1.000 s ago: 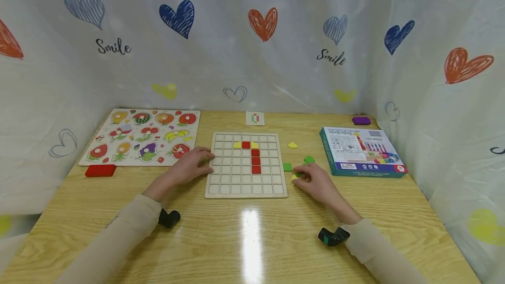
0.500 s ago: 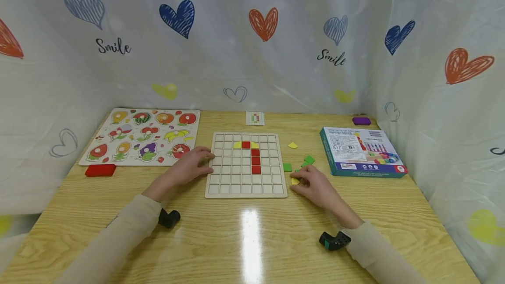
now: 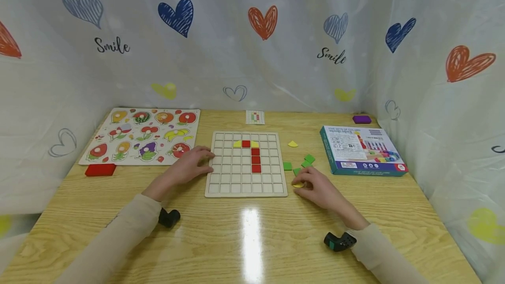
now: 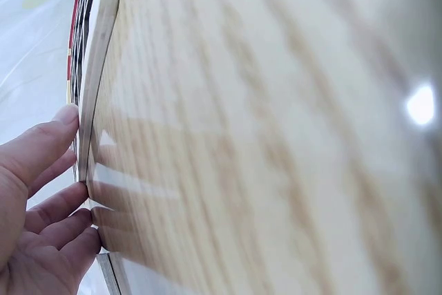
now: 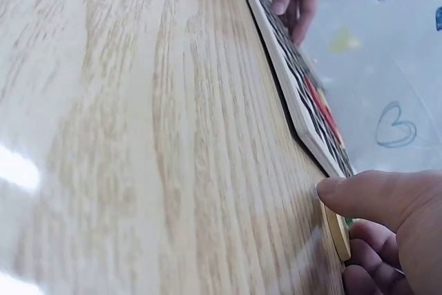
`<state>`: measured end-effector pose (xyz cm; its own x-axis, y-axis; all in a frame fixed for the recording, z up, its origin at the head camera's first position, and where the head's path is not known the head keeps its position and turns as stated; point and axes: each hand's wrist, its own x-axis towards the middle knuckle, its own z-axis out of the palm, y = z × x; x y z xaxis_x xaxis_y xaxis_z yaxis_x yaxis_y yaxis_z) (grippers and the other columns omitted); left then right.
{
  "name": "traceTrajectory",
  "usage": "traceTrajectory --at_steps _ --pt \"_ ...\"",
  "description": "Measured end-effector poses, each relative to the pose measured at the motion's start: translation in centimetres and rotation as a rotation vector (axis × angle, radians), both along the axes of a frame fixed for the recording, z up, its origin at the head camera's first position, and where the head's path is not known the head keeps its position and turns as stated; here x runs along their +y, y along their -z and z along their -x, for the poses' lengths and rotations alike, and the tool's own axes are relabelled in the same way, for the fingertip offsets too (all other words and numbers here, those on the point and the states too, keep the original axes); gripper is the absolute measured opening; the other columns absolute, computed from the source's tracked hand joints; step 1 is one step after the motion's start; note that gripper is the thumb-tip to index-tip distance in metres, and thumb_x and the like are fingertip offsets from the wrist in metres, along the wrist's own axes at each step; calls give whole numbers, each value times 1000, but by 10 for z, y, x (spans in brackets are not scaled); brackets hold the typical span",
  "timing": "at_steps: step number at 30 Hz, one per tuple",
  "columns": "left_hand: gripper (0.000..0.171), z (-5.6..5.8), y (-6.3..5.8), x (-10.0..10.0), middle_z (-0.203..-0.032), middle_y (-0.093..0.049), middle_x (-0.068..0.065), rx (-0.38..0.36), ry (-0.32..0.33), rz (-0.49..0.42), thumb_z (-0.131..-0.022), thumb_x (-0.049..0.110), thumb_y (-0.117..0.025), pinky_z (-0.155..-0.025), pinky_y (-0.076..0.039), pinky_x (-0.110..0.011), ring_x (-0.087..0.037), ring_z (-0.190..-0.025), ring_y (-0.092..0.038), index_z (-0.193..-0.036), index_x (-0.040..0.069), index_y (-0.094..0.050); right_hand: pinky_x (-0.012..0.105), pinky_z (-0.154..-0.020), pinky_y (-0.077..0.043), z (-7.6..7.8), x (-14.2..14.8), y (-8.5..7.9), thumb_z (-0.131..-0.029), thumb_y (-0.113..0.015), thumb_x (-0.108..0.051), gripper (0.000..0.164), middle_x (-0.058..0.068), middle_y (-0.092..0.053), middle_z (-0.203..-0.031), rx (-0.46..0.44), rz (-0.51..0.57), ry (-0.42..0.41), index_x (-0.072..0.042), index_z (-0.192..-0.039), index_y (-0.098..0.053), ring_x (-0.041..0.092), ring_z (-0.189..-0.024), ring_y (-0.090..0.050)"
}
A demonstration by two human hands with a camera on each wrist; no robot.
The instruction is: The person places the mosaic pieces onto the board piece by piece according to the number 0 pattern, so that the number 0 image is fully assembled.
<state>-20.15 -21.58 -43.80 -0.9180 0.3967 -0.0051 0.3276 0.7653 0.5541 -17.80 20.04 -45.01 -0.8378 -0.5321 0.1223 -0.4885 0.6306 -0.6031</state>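
In the head view a wooden grid board (image 3: 242, 179) lies mid-table, holding red squares (image 3: 256, 160) and two yellow quarter-circle pieces (image 3: 237, 144). My left hand (image 3: 192, 164) rests at the board's left edge, thumb and fingers touching it. To the right of the board, my right hand (image 3: 318, 187) pinches another yellow quarter-circle piece (image 5: 336, 231) between thumb and fingers, low over the table; the fingers partly hide it. Several green pieces (image 3: 287, 166) lie just beyond that hand. One loose yellow quarter-circle piece (image 3: 293, 143) sits farther back.
A fruit puzzle board (image 3: 158, 137) is at the back left, beside a red block (image 3: 100, 170). A small pattern card (image 3: 255, 117) lies behind the grid. At the right are a boxed bead toy (image 3: 360, 150) and a purple block (image 3: 361, 119).
My right hand has shifted slightly toward me and to the right, with the yellow quarter-circle piece, uncovering more of the green pieces. The left hand stays at the board's edge.
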Motion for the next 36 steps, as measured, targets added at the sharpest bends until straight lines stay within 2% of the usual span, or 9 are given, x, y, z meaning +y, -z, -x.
traceTrajectory --at_steps 5,11,15,21,24,27,31,36 --pt "45 0 0 1 -141 -46 -24 -9 -8 -1 -92 24 -70 -106 -37 -55 -40 -130 -43 -130 1 -60 26 -69 -45 1 -2 2 -88 -75 -14 8 -5 -56 -96 -7 10 24 -19 -89 -69 14 -79 -51" --pt "45 0 -1 1 -141 -46 -23 -18 -12 -9 -92 23 -69 -106 -37 -55 -40 -131 -43 -130 1 -60 27 -68 -45 0 -2 3 -85 -78 -19 16 -3 -58 -94 21 -33 72 -15 -98 -69 13 -79 -51" --pt "45 0 -1 1 -141 -46 -23 -16 -10 -11 -92 23 -69 -106 -37 -55 -40 -131 -43 -130 1 -60 28 -69 -45 1 -1 1 -86 -77 -22 19 -2 -58 -94 -5 -52 80 -13 -101 -70 13 -80 -52" --pt "45 0 0 0 -141 -46 -23 -17 -8 -12 -93 24 -69 -106 -37 -54 -40 -130 -43 -131 1 -60 28 -74 -48 1 5 -6 -90 -73 -17 17 -3 -61 -100 -42 -75 0 -15 -106 -71 12 -84 -55" --pt "45 0 0 0 -141 -46 -23 -15 -8 -11 -92 24 -69 -106 -37 -54 -39 -130 -44 -130 1 -60 30 -76 -49 3 6 -8 -91 -71 -17 16 -4 -63 -102 -25 -87 -45 -15 -107 -73 11 -87 -56" --pt "45 0 0 0 -141 -46 -23 -16 -9 -7 -92 24 -70 -106 -38 -54 -39 -130 -44 -130 1 -60 31 -77 -49 6 4 -8 -92 -70 -20 17 -6 -64 -102 5 -86 -50 -16 -107 -74 10 -87 -56" --pt "45 0 -1 0 -141 -47 -23 -15 -14 -5 -92 24 -70 -106 -38 -54 -39 -130 -44 -130 2 -61 29 -78 -51 10 -7 -13 -92 -70 -23 21 -6 -65 -103 27 -36 -52 -14 -111 -73 8 -87 -56" --pt "45 0 -1 0 -140 -47 -23 -12 -11 -5 -92 25 -70 -106 -38 -54 -39 -130 -44 -130 2 -61 31 -80 -54 13 -30 -19 -93 -68 -21 22 -2 -64 -104 -6 43 -117 -9 -112 -72 10 -89 -59"
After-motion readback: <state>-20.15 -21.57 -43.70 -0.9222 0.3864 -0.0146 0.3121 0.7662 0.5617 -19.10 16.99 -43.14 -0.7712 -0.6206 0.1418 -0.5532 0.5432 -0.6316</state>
